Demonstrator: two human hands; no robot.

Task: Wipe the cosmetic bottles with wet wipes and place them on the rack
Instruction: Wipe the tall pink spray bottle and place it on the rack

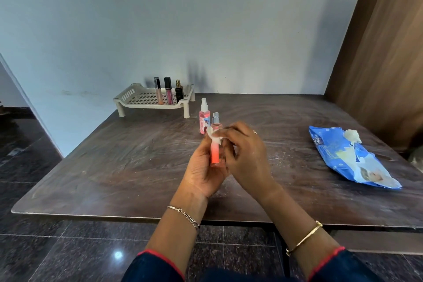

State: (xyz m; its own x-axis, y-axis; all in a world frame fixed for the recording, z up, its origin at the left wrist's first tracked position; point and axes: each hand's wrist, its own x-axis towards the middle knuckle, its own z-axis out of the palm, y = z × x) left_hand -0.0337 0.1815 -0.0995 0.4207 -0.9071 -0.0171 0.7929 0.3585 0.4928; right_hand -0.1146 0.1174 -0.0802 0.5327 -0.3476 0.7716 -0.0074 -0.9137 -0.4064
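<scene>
My left hand (202, 173) grips a slim orange-pink bottle (215, 155) upright above the middle of the table. My right hand (246, 158) pinches a small white wet wipe (214, 138) against the bottle's upper part. Just behind them stand a pink spray bottle (204, 119) with a white nozzle and a pink bottle with a silver cap (215, 120), partly hidden by my fingers. The beige rack (137, 99) sits at the table's far left, holding two lip gloss tubes (157, 90) (168, 90) and a black bottle with a gold top (179, 91).
A blue wet wipe pack (348, 159) lies at the right of the dark wooden table (114, 167), with a wipe sticking out of its top. A wooden panel (384, 52) rises at the right. The wall stands just behind the rack. Dark tiled floor surrounds the table.
</scene>
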